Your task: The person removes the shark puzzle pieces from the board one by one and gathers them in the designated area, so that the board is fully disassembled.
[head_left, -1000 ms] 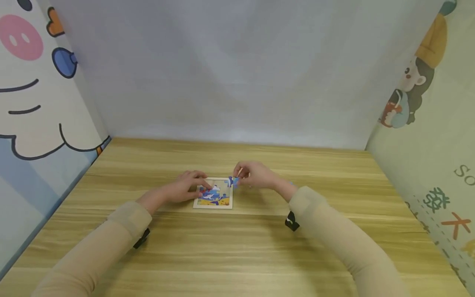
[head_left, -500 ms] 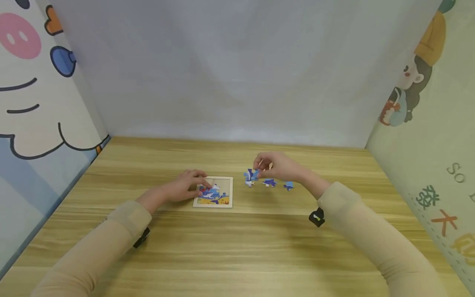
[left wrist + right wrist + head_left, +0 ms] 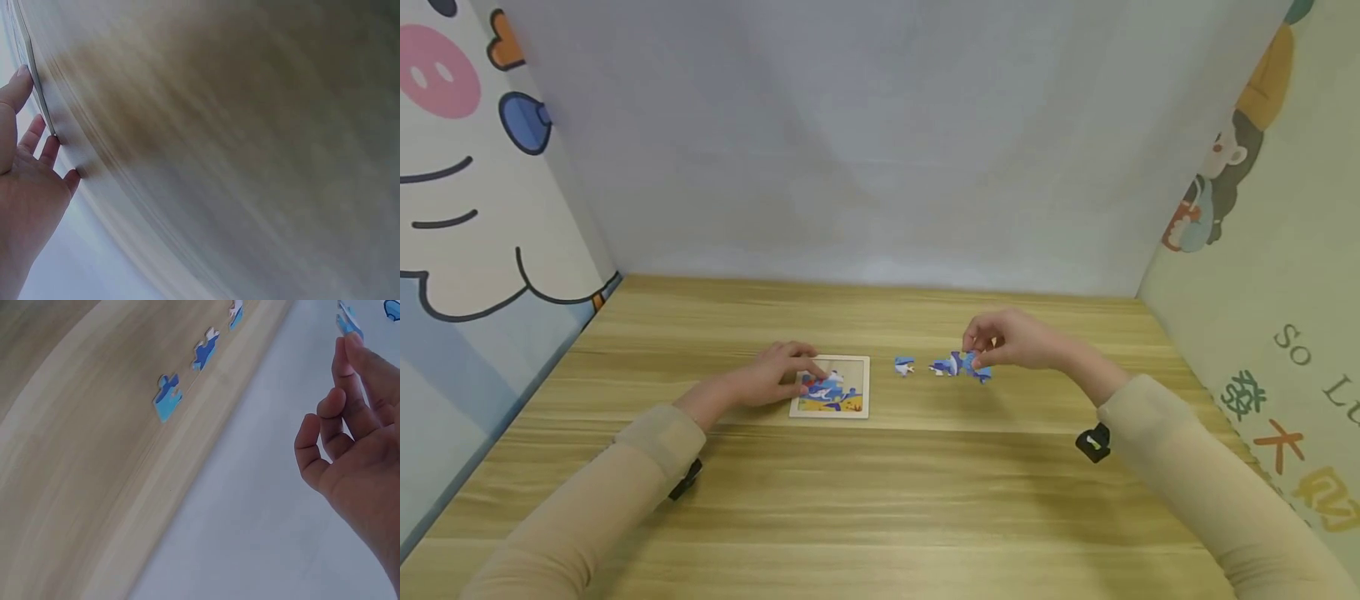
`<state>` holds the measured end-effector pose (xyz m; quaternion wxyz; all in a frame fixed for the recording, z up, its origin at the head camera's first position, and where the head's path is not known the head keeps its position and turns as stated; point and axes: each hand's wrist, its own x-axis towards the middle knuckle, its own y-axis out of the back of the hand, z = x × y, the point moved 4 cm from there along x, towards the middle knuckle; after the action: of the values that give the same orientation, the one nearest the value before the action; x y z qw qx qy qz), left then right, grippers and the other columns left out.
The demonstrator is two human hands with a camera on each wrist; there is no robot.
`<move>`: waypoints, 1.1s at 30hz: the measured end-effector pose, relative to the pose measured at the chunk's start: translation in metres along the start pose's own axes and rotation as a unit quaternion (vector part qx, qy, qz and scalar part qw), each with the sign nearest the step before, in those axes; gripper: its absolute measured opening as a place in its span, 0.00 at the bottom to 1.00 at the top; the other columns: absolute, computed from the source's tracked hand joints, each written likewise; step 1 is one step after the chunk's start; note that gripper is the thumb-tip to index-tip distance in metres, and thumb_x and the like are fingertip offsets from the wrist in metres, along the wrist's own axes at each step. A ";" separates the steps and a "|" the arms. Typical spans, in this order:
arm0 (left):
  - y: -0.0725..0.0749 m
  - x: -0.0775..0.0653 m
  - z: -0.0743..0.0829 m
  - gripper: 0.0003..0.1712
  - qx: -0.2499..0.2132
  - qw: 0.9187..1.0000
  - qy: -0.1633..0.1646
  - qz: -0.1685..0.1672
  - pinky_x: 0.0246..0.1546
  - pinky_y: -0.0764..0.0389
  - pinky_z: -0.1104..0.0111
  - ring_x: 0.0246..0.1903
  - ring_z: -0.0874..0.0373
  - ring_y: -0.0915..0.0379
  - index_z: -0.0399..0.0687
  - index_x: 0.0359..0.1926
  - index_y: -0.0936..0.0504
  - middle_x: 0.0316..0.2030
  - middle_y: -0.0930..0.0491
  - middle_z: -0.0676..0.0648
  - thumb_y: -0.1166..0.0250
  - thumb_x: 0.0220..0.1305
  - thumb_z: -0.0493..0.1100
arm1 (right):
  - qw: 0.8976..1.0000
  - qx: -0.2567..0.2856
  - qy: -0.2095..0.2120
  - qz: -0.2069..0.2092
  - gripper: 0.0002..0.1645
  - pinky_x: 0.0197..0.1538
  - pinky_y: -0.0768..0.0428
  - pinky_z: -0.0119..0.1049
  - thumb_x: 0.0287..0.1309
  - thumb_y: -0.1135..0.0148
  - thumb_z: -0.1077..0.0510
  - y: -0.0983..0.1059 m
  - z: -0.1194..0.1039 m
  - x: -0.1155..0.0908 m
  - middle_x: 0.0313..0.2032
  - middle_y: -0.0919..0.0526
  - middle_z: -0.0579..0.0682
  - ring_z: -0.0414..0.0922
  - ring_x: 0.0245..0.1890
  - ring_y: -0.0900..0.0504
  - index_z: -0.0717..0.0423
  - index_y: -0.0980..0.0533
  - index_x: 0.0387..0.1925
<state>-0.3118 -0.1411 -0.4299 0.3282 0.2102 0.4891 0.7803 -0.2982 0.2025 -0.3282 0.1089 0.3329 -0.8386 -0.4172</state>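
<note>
My right hand (image 3: 1011, 340) pinches a blue-and-white jigsaw piece (image 3: 349, 320) between thumb and index finger, raised over the table. Below and beside it lie three loose pieces in a row: a left one (image 3: 904, 366), a middle one (image 3: 938, 367) partly overlapped in the head view, and a right one (image 3: 166, 399). Further left is a square puzzle tray (image 3: 867, 387) with a pale rim, partly filled with a blue and yellow sea picture; its upper right part shows bare backing. My left hand (image 3: 767, 377) rests on the tray's left side, fingers extended over the picture.
The wood-grain table (image 3: 880, 500) runs back to a plain pale curtain (image 3: 880, 167). Printed cartoon cloths hang on the left and right sides. A dark wrist camera (image 3: 1093, 442) sits under the right sleeve, another (image 3: 686, 481) under the left.
My right hand has carried the jigsaw piece from the tray's upper right corner rightward, over the loose pieces, which now show. The left hand stays on the tray.
</note>
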 end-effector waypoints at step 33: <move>0.002 -0.003 0.003 0.18 0.000 1.000 -0.002 -0.003 0.60 0.48 0.35 0.65 0.34 0.49 0.54 0.57 0.23 0.66 0.40 0.36 0.41 0.66 0.43 | 0.996 0.072 -0.048 -0.019 0.10 0.39 0.23 0.30 0.56 0.36 0.64 -0.046 0.081 -0.031 0.33 0.21 0.53 0.42 0.34 0.24 0.64 0.24 0.40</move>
<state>-0.3083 -0.1424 -0.4264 0.3314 0.2107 0.4890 0.7789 -0.2911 0.2535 -0.4114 0.0365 0.3353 -0.8643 -0.3731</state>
